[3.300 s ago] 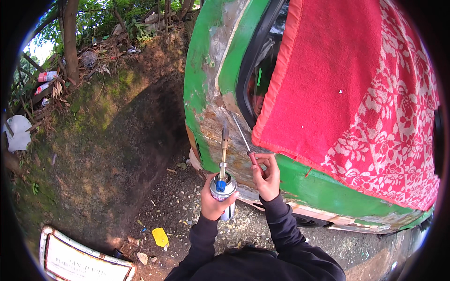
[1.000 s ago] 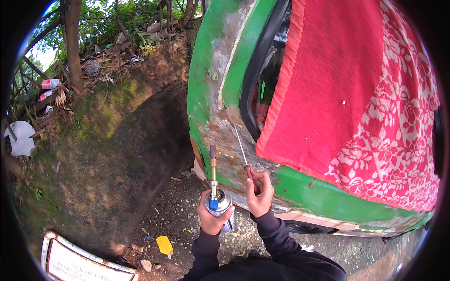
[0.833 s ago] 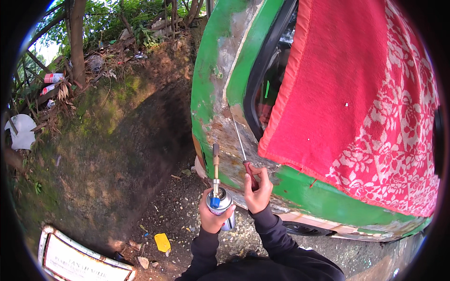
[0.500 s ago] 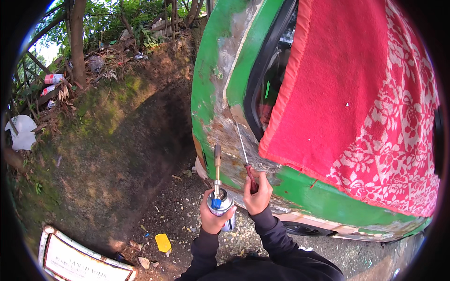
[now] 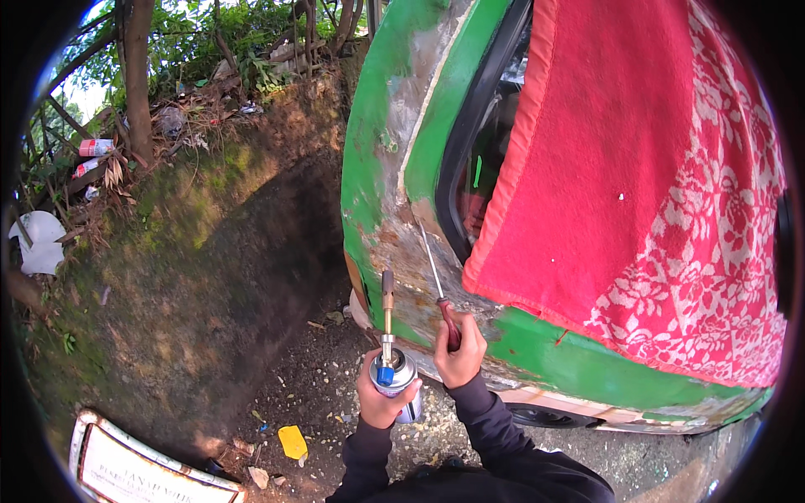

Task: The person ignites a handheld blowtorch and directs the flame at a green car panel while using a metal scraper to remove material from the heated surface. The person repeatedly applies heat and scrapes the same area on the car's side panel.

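Observation:
My left hand point(image 5: 381, 405) is wrapped round a gas torch point(image 5: 394, 375), a metal canister with a blue knob and a brass nozzle tube pointing away from me. My right hand point(image 5: 461, 352) grips the dark red handle of a screwdriver point(image 5: 433, 265). Its long thin shaft reaches up to the car's body, and the tip appears to touch the scraped metal near the window's lower corner. The green car point(image 5: 537, 339) has bare, rusty and greyish patches point(image 5: 411, 243) along its rear pillar. No flame shows at the nozzle.
A red towel with a white floral pattern point(image 5: 620, 168) covers the car's window and roof. Left of the car rises a mossy bank point(image 5: 201, 277) with litter and tree trunks. A white sign point(image 5: 151, 465) and a yellow scrap point(image 5: 293, 442) lie lower left. A tyre point(image 5: 549, 415) shows below the body.
The torch and my left hand have shifted very slightly downward. The screwdriver stays nearly in place, its tip still at the scraped patch.

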Demonstrator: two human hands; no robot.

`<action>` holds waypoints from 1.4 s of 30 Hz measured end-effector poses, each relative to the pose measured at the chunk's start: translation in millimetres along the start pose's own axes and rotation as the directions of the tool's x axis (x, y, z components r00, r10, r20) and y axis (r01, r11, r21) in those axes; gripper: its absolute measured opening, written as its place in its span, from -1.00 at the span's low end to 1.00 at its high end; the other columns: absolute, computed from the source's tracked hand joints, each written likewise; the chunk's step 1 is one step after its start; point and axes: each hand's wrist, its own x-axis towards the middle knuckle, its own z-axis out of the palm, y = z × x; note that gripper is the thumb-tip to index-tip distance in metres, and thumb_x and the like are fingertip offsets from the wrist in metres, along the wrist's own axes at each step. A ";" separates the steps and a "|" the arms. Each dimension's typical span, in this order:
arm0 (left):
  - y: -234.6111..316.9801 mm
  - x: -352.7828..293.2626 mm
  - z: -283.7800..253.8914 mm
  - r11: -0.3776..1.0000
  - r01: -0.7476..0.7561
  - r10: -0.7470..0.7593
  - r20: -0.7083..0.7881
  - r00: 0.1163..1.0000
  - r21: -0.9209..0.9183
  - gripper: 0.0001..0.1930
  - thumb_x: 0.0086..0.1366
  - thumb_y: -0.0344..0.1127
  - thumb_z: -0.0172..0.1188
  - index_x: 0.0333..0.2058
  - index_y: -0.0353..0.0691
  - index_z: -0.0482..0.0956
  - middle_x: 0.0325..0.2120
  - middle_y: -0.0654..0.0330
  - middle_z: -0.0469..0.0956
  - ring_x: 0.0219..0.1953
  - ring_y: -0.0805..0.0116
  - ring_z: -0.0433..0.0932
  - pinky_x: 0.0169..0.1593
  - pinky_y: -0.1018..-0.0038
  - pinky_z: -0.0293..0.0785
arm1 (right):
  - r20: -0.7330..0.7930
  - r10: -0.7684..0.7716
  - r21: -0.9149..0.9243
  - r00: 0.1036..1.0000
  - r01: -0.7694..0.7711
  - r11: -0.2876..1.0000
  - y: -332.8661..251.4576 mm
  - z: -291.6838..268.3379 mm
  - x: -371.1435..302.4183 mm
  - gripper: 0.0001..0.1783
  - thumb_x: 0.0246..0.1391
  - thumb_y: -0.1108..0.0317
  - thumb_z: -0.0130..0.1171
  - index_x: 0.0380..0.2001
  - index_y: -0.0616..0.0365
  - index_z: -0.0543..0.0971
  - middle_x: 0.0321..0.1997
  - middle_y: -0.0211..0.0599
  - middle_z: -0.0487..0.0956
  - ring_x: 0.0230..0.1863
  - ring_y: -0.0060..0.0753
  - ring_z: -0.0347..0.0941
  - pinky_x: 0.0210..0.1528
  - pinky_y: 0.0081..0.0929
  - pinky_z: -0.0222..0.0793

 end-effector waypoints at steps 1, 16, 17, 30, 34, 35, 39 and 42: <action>-0.8 -0.1 -2.3 1.000 -0.007 0.007 0.002 1.000 0.016 -0.37 -0.03 -0.34 0.53 -0.01 -0.31 0.39 -0.28 0.24 0.57 -0.26 0.51 0.56 -0.11 0.51 0.51 | 0.011 0.062 0.021 0.998 -0.062 0.998 -2.4 -4.3 -4.4 -0.79 0.07 0.62 0.19 -0.18 0.35 0.50 -0.29 0.05 0.60 -0.30 0.09 0.59 -0.22 -0.34 0.46; -1.9 4.8 1.4 0.999 0.015 -0.015 0.011 1.000 -0.048 -0.39 -0.02 -0.36 0.51 -0.02 -0.32 0.40 -0.30 0.23 0.60 -0.27 0.50 0.60 -0.13 0.51 0.54 | 0.059 0.155 0.148 0.986 -0.163 0.975 -0.3 -5.8 4.9 -0.86 0.14 0.59 0.18 -0.25 0.32 0.45 -0.32 -0.05 0.62 -0.29 -0.33 0.56 -0.26 -0.48 0.42; -1.5 4.1 1.2 0.999 0.013 -0.013 0.009 1.000 -0.039 -0.39 -0.02 -0.36 0.51 -0.01 -0.32 0.40 -0.30 0.23 0.60 -0.27 0.50 0.60 -0.13 0.51 0.54 | 0.074 0.164 0.151 0.984 -0.174 0.973 -6.0 -6.0 7.5 -0.87 0.16 0.59 0.17 -0.25 0.34 0.44 -0.34 -0.14 0.59 -0.33 -0.51 0.46 -0.33 -0.56 0.35; 4.0 14.2 9.7 0.996 0.041 -0.030 0.141 0.990 -0.073 -0.39 -0.01 -0.34 0.52 -0.01 -0.31 0.40 -0.26 0.23 0.59 -0.23 0.50 0.60 -0.10 0.51 0.54 | 0.325 0.435 0.604 0.840 -0.538 0.587 -0.9 -25.8 -11.5 -0.80 0.32 0.52 0.03 -0.04 0.21 0.34 -0.31 -0.31 0.48 -0.75 -0.77 0.16 -0.77 -0.67 0.00; 2.1 16.4 11.6 0.998 0.026 -0.018 0.145 0.989 -0.058 -0.39 -0.01 -0.33 0.52 -0.01 -0.31 0.40 -0.26 0.22 0.59 -0.23 0.49 0.60 -0.10 0.51 0.54 | 0.372 0.471 0.638 0.800 -0.589 0.496 -3.6 -30.8 -10.3 -0.81 0.34 0.49 0.03 -0.03 0.18 0.33 -0.37 -0.33 0.48 -0.77 -0.77 0.13 -0.79 -0.67 -0.05; 3.2 17.2 12.2 0.998 0.028 -0.019 0.148 0.989 -0.056 -0.39 -0.01 -0.33 0.52 -0.01 -0.31 0.40 -0.26 0.22 0.59 -0.23 0.49 0.60 -0.10 0.51 0.54 | 0.382 0.471 0.645 0.795 -0.595 0.480 -3.7 -31.8 -9.2 -0.80 0.34 0.48 0.03 -0.02 0.18 0.33 -0.39 -0.35 0.48 -0.77 -0.78 0.13 -0.79 -0.67 -0.06; -1.5 17.7 12.0 1.000 0.007 -0.003 0.148 0.989 -0.029 -0.38 -0.01 -0.32 0.52 0.00 -0.31 0.40 -0.26 0.22 0.59 -0.23 0.49 0.60 -0.10 0.49 0.54 | 0.436 0.491 0.675 0.754 -0.635 0.375 -5.1 -37.1 -5.0 -0.81 0.35 0.48 0.02 -0.02 0.17 0.33 -0.47 -0.38 0.46 -0.79 -0.79 0.10 -0.80 -0.66 -0.10; 3.1 17.3 12.9 0.999 -0.019 0.024 0.106 0.994 -0.050 -0.37 -0.01 -0.32 0.52 0.00 -0.30 0.40 -0.26 0.22 0.59 -0.23 0.48 0.60 -0.11 0.50 0.54 | 0.465 0.490 0.685 0.738 -0.650 0.329 -5.3 -38.7 -0.4 -0.82 0.35 0.48 0.02 -0.03 0.16 0.33 -0.49 -0.39 0.46 -0.80 -0.78 0.07 -0.81 -0.65 -0.14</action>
